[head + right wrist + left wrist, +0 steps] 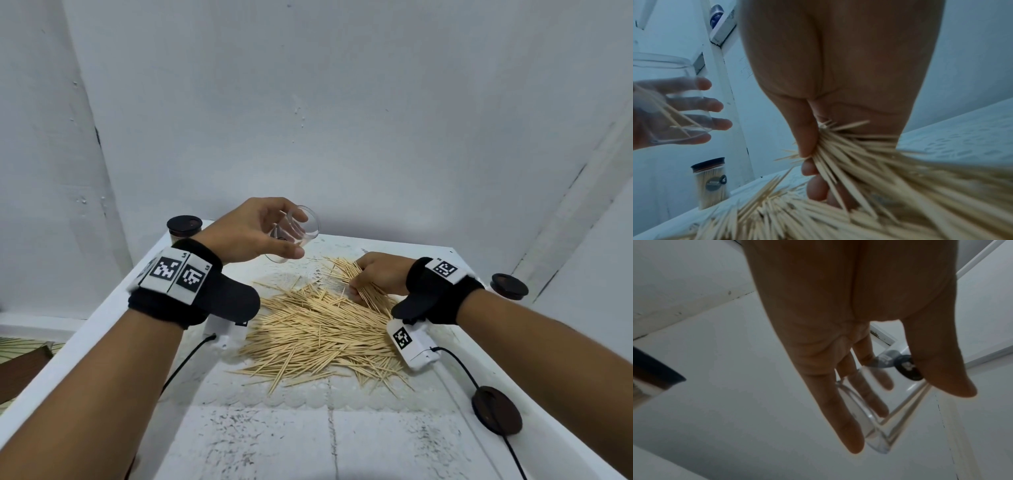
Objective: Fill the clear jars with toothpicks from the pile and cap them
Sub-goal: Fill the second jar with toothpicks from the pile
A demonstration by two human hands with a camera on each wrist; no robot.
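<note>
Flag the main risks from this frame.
1. The right hand grips a splayed bundle of toothpicks with ends fanning out; some may miss the narrow mouth of the clear jar and scatter.
2. The left hand holds the jar tilted in the air by its fingers; the smooth glass could slip.

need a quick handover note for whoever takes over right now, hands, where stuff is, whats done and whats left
Left hand: holds a clear jar tilted in the air above the far side of the pile; a few toothpicks seem to be inside.
Right hand: grips a bunch of toothpicks at the pile's far right.
Toothpick pile: mid-table.
Done: one filled, capped jar at the far left corner.
Left: load the bunch into the held jar, top it up, cap it. Two dark lids lie along the right edge.
</note>
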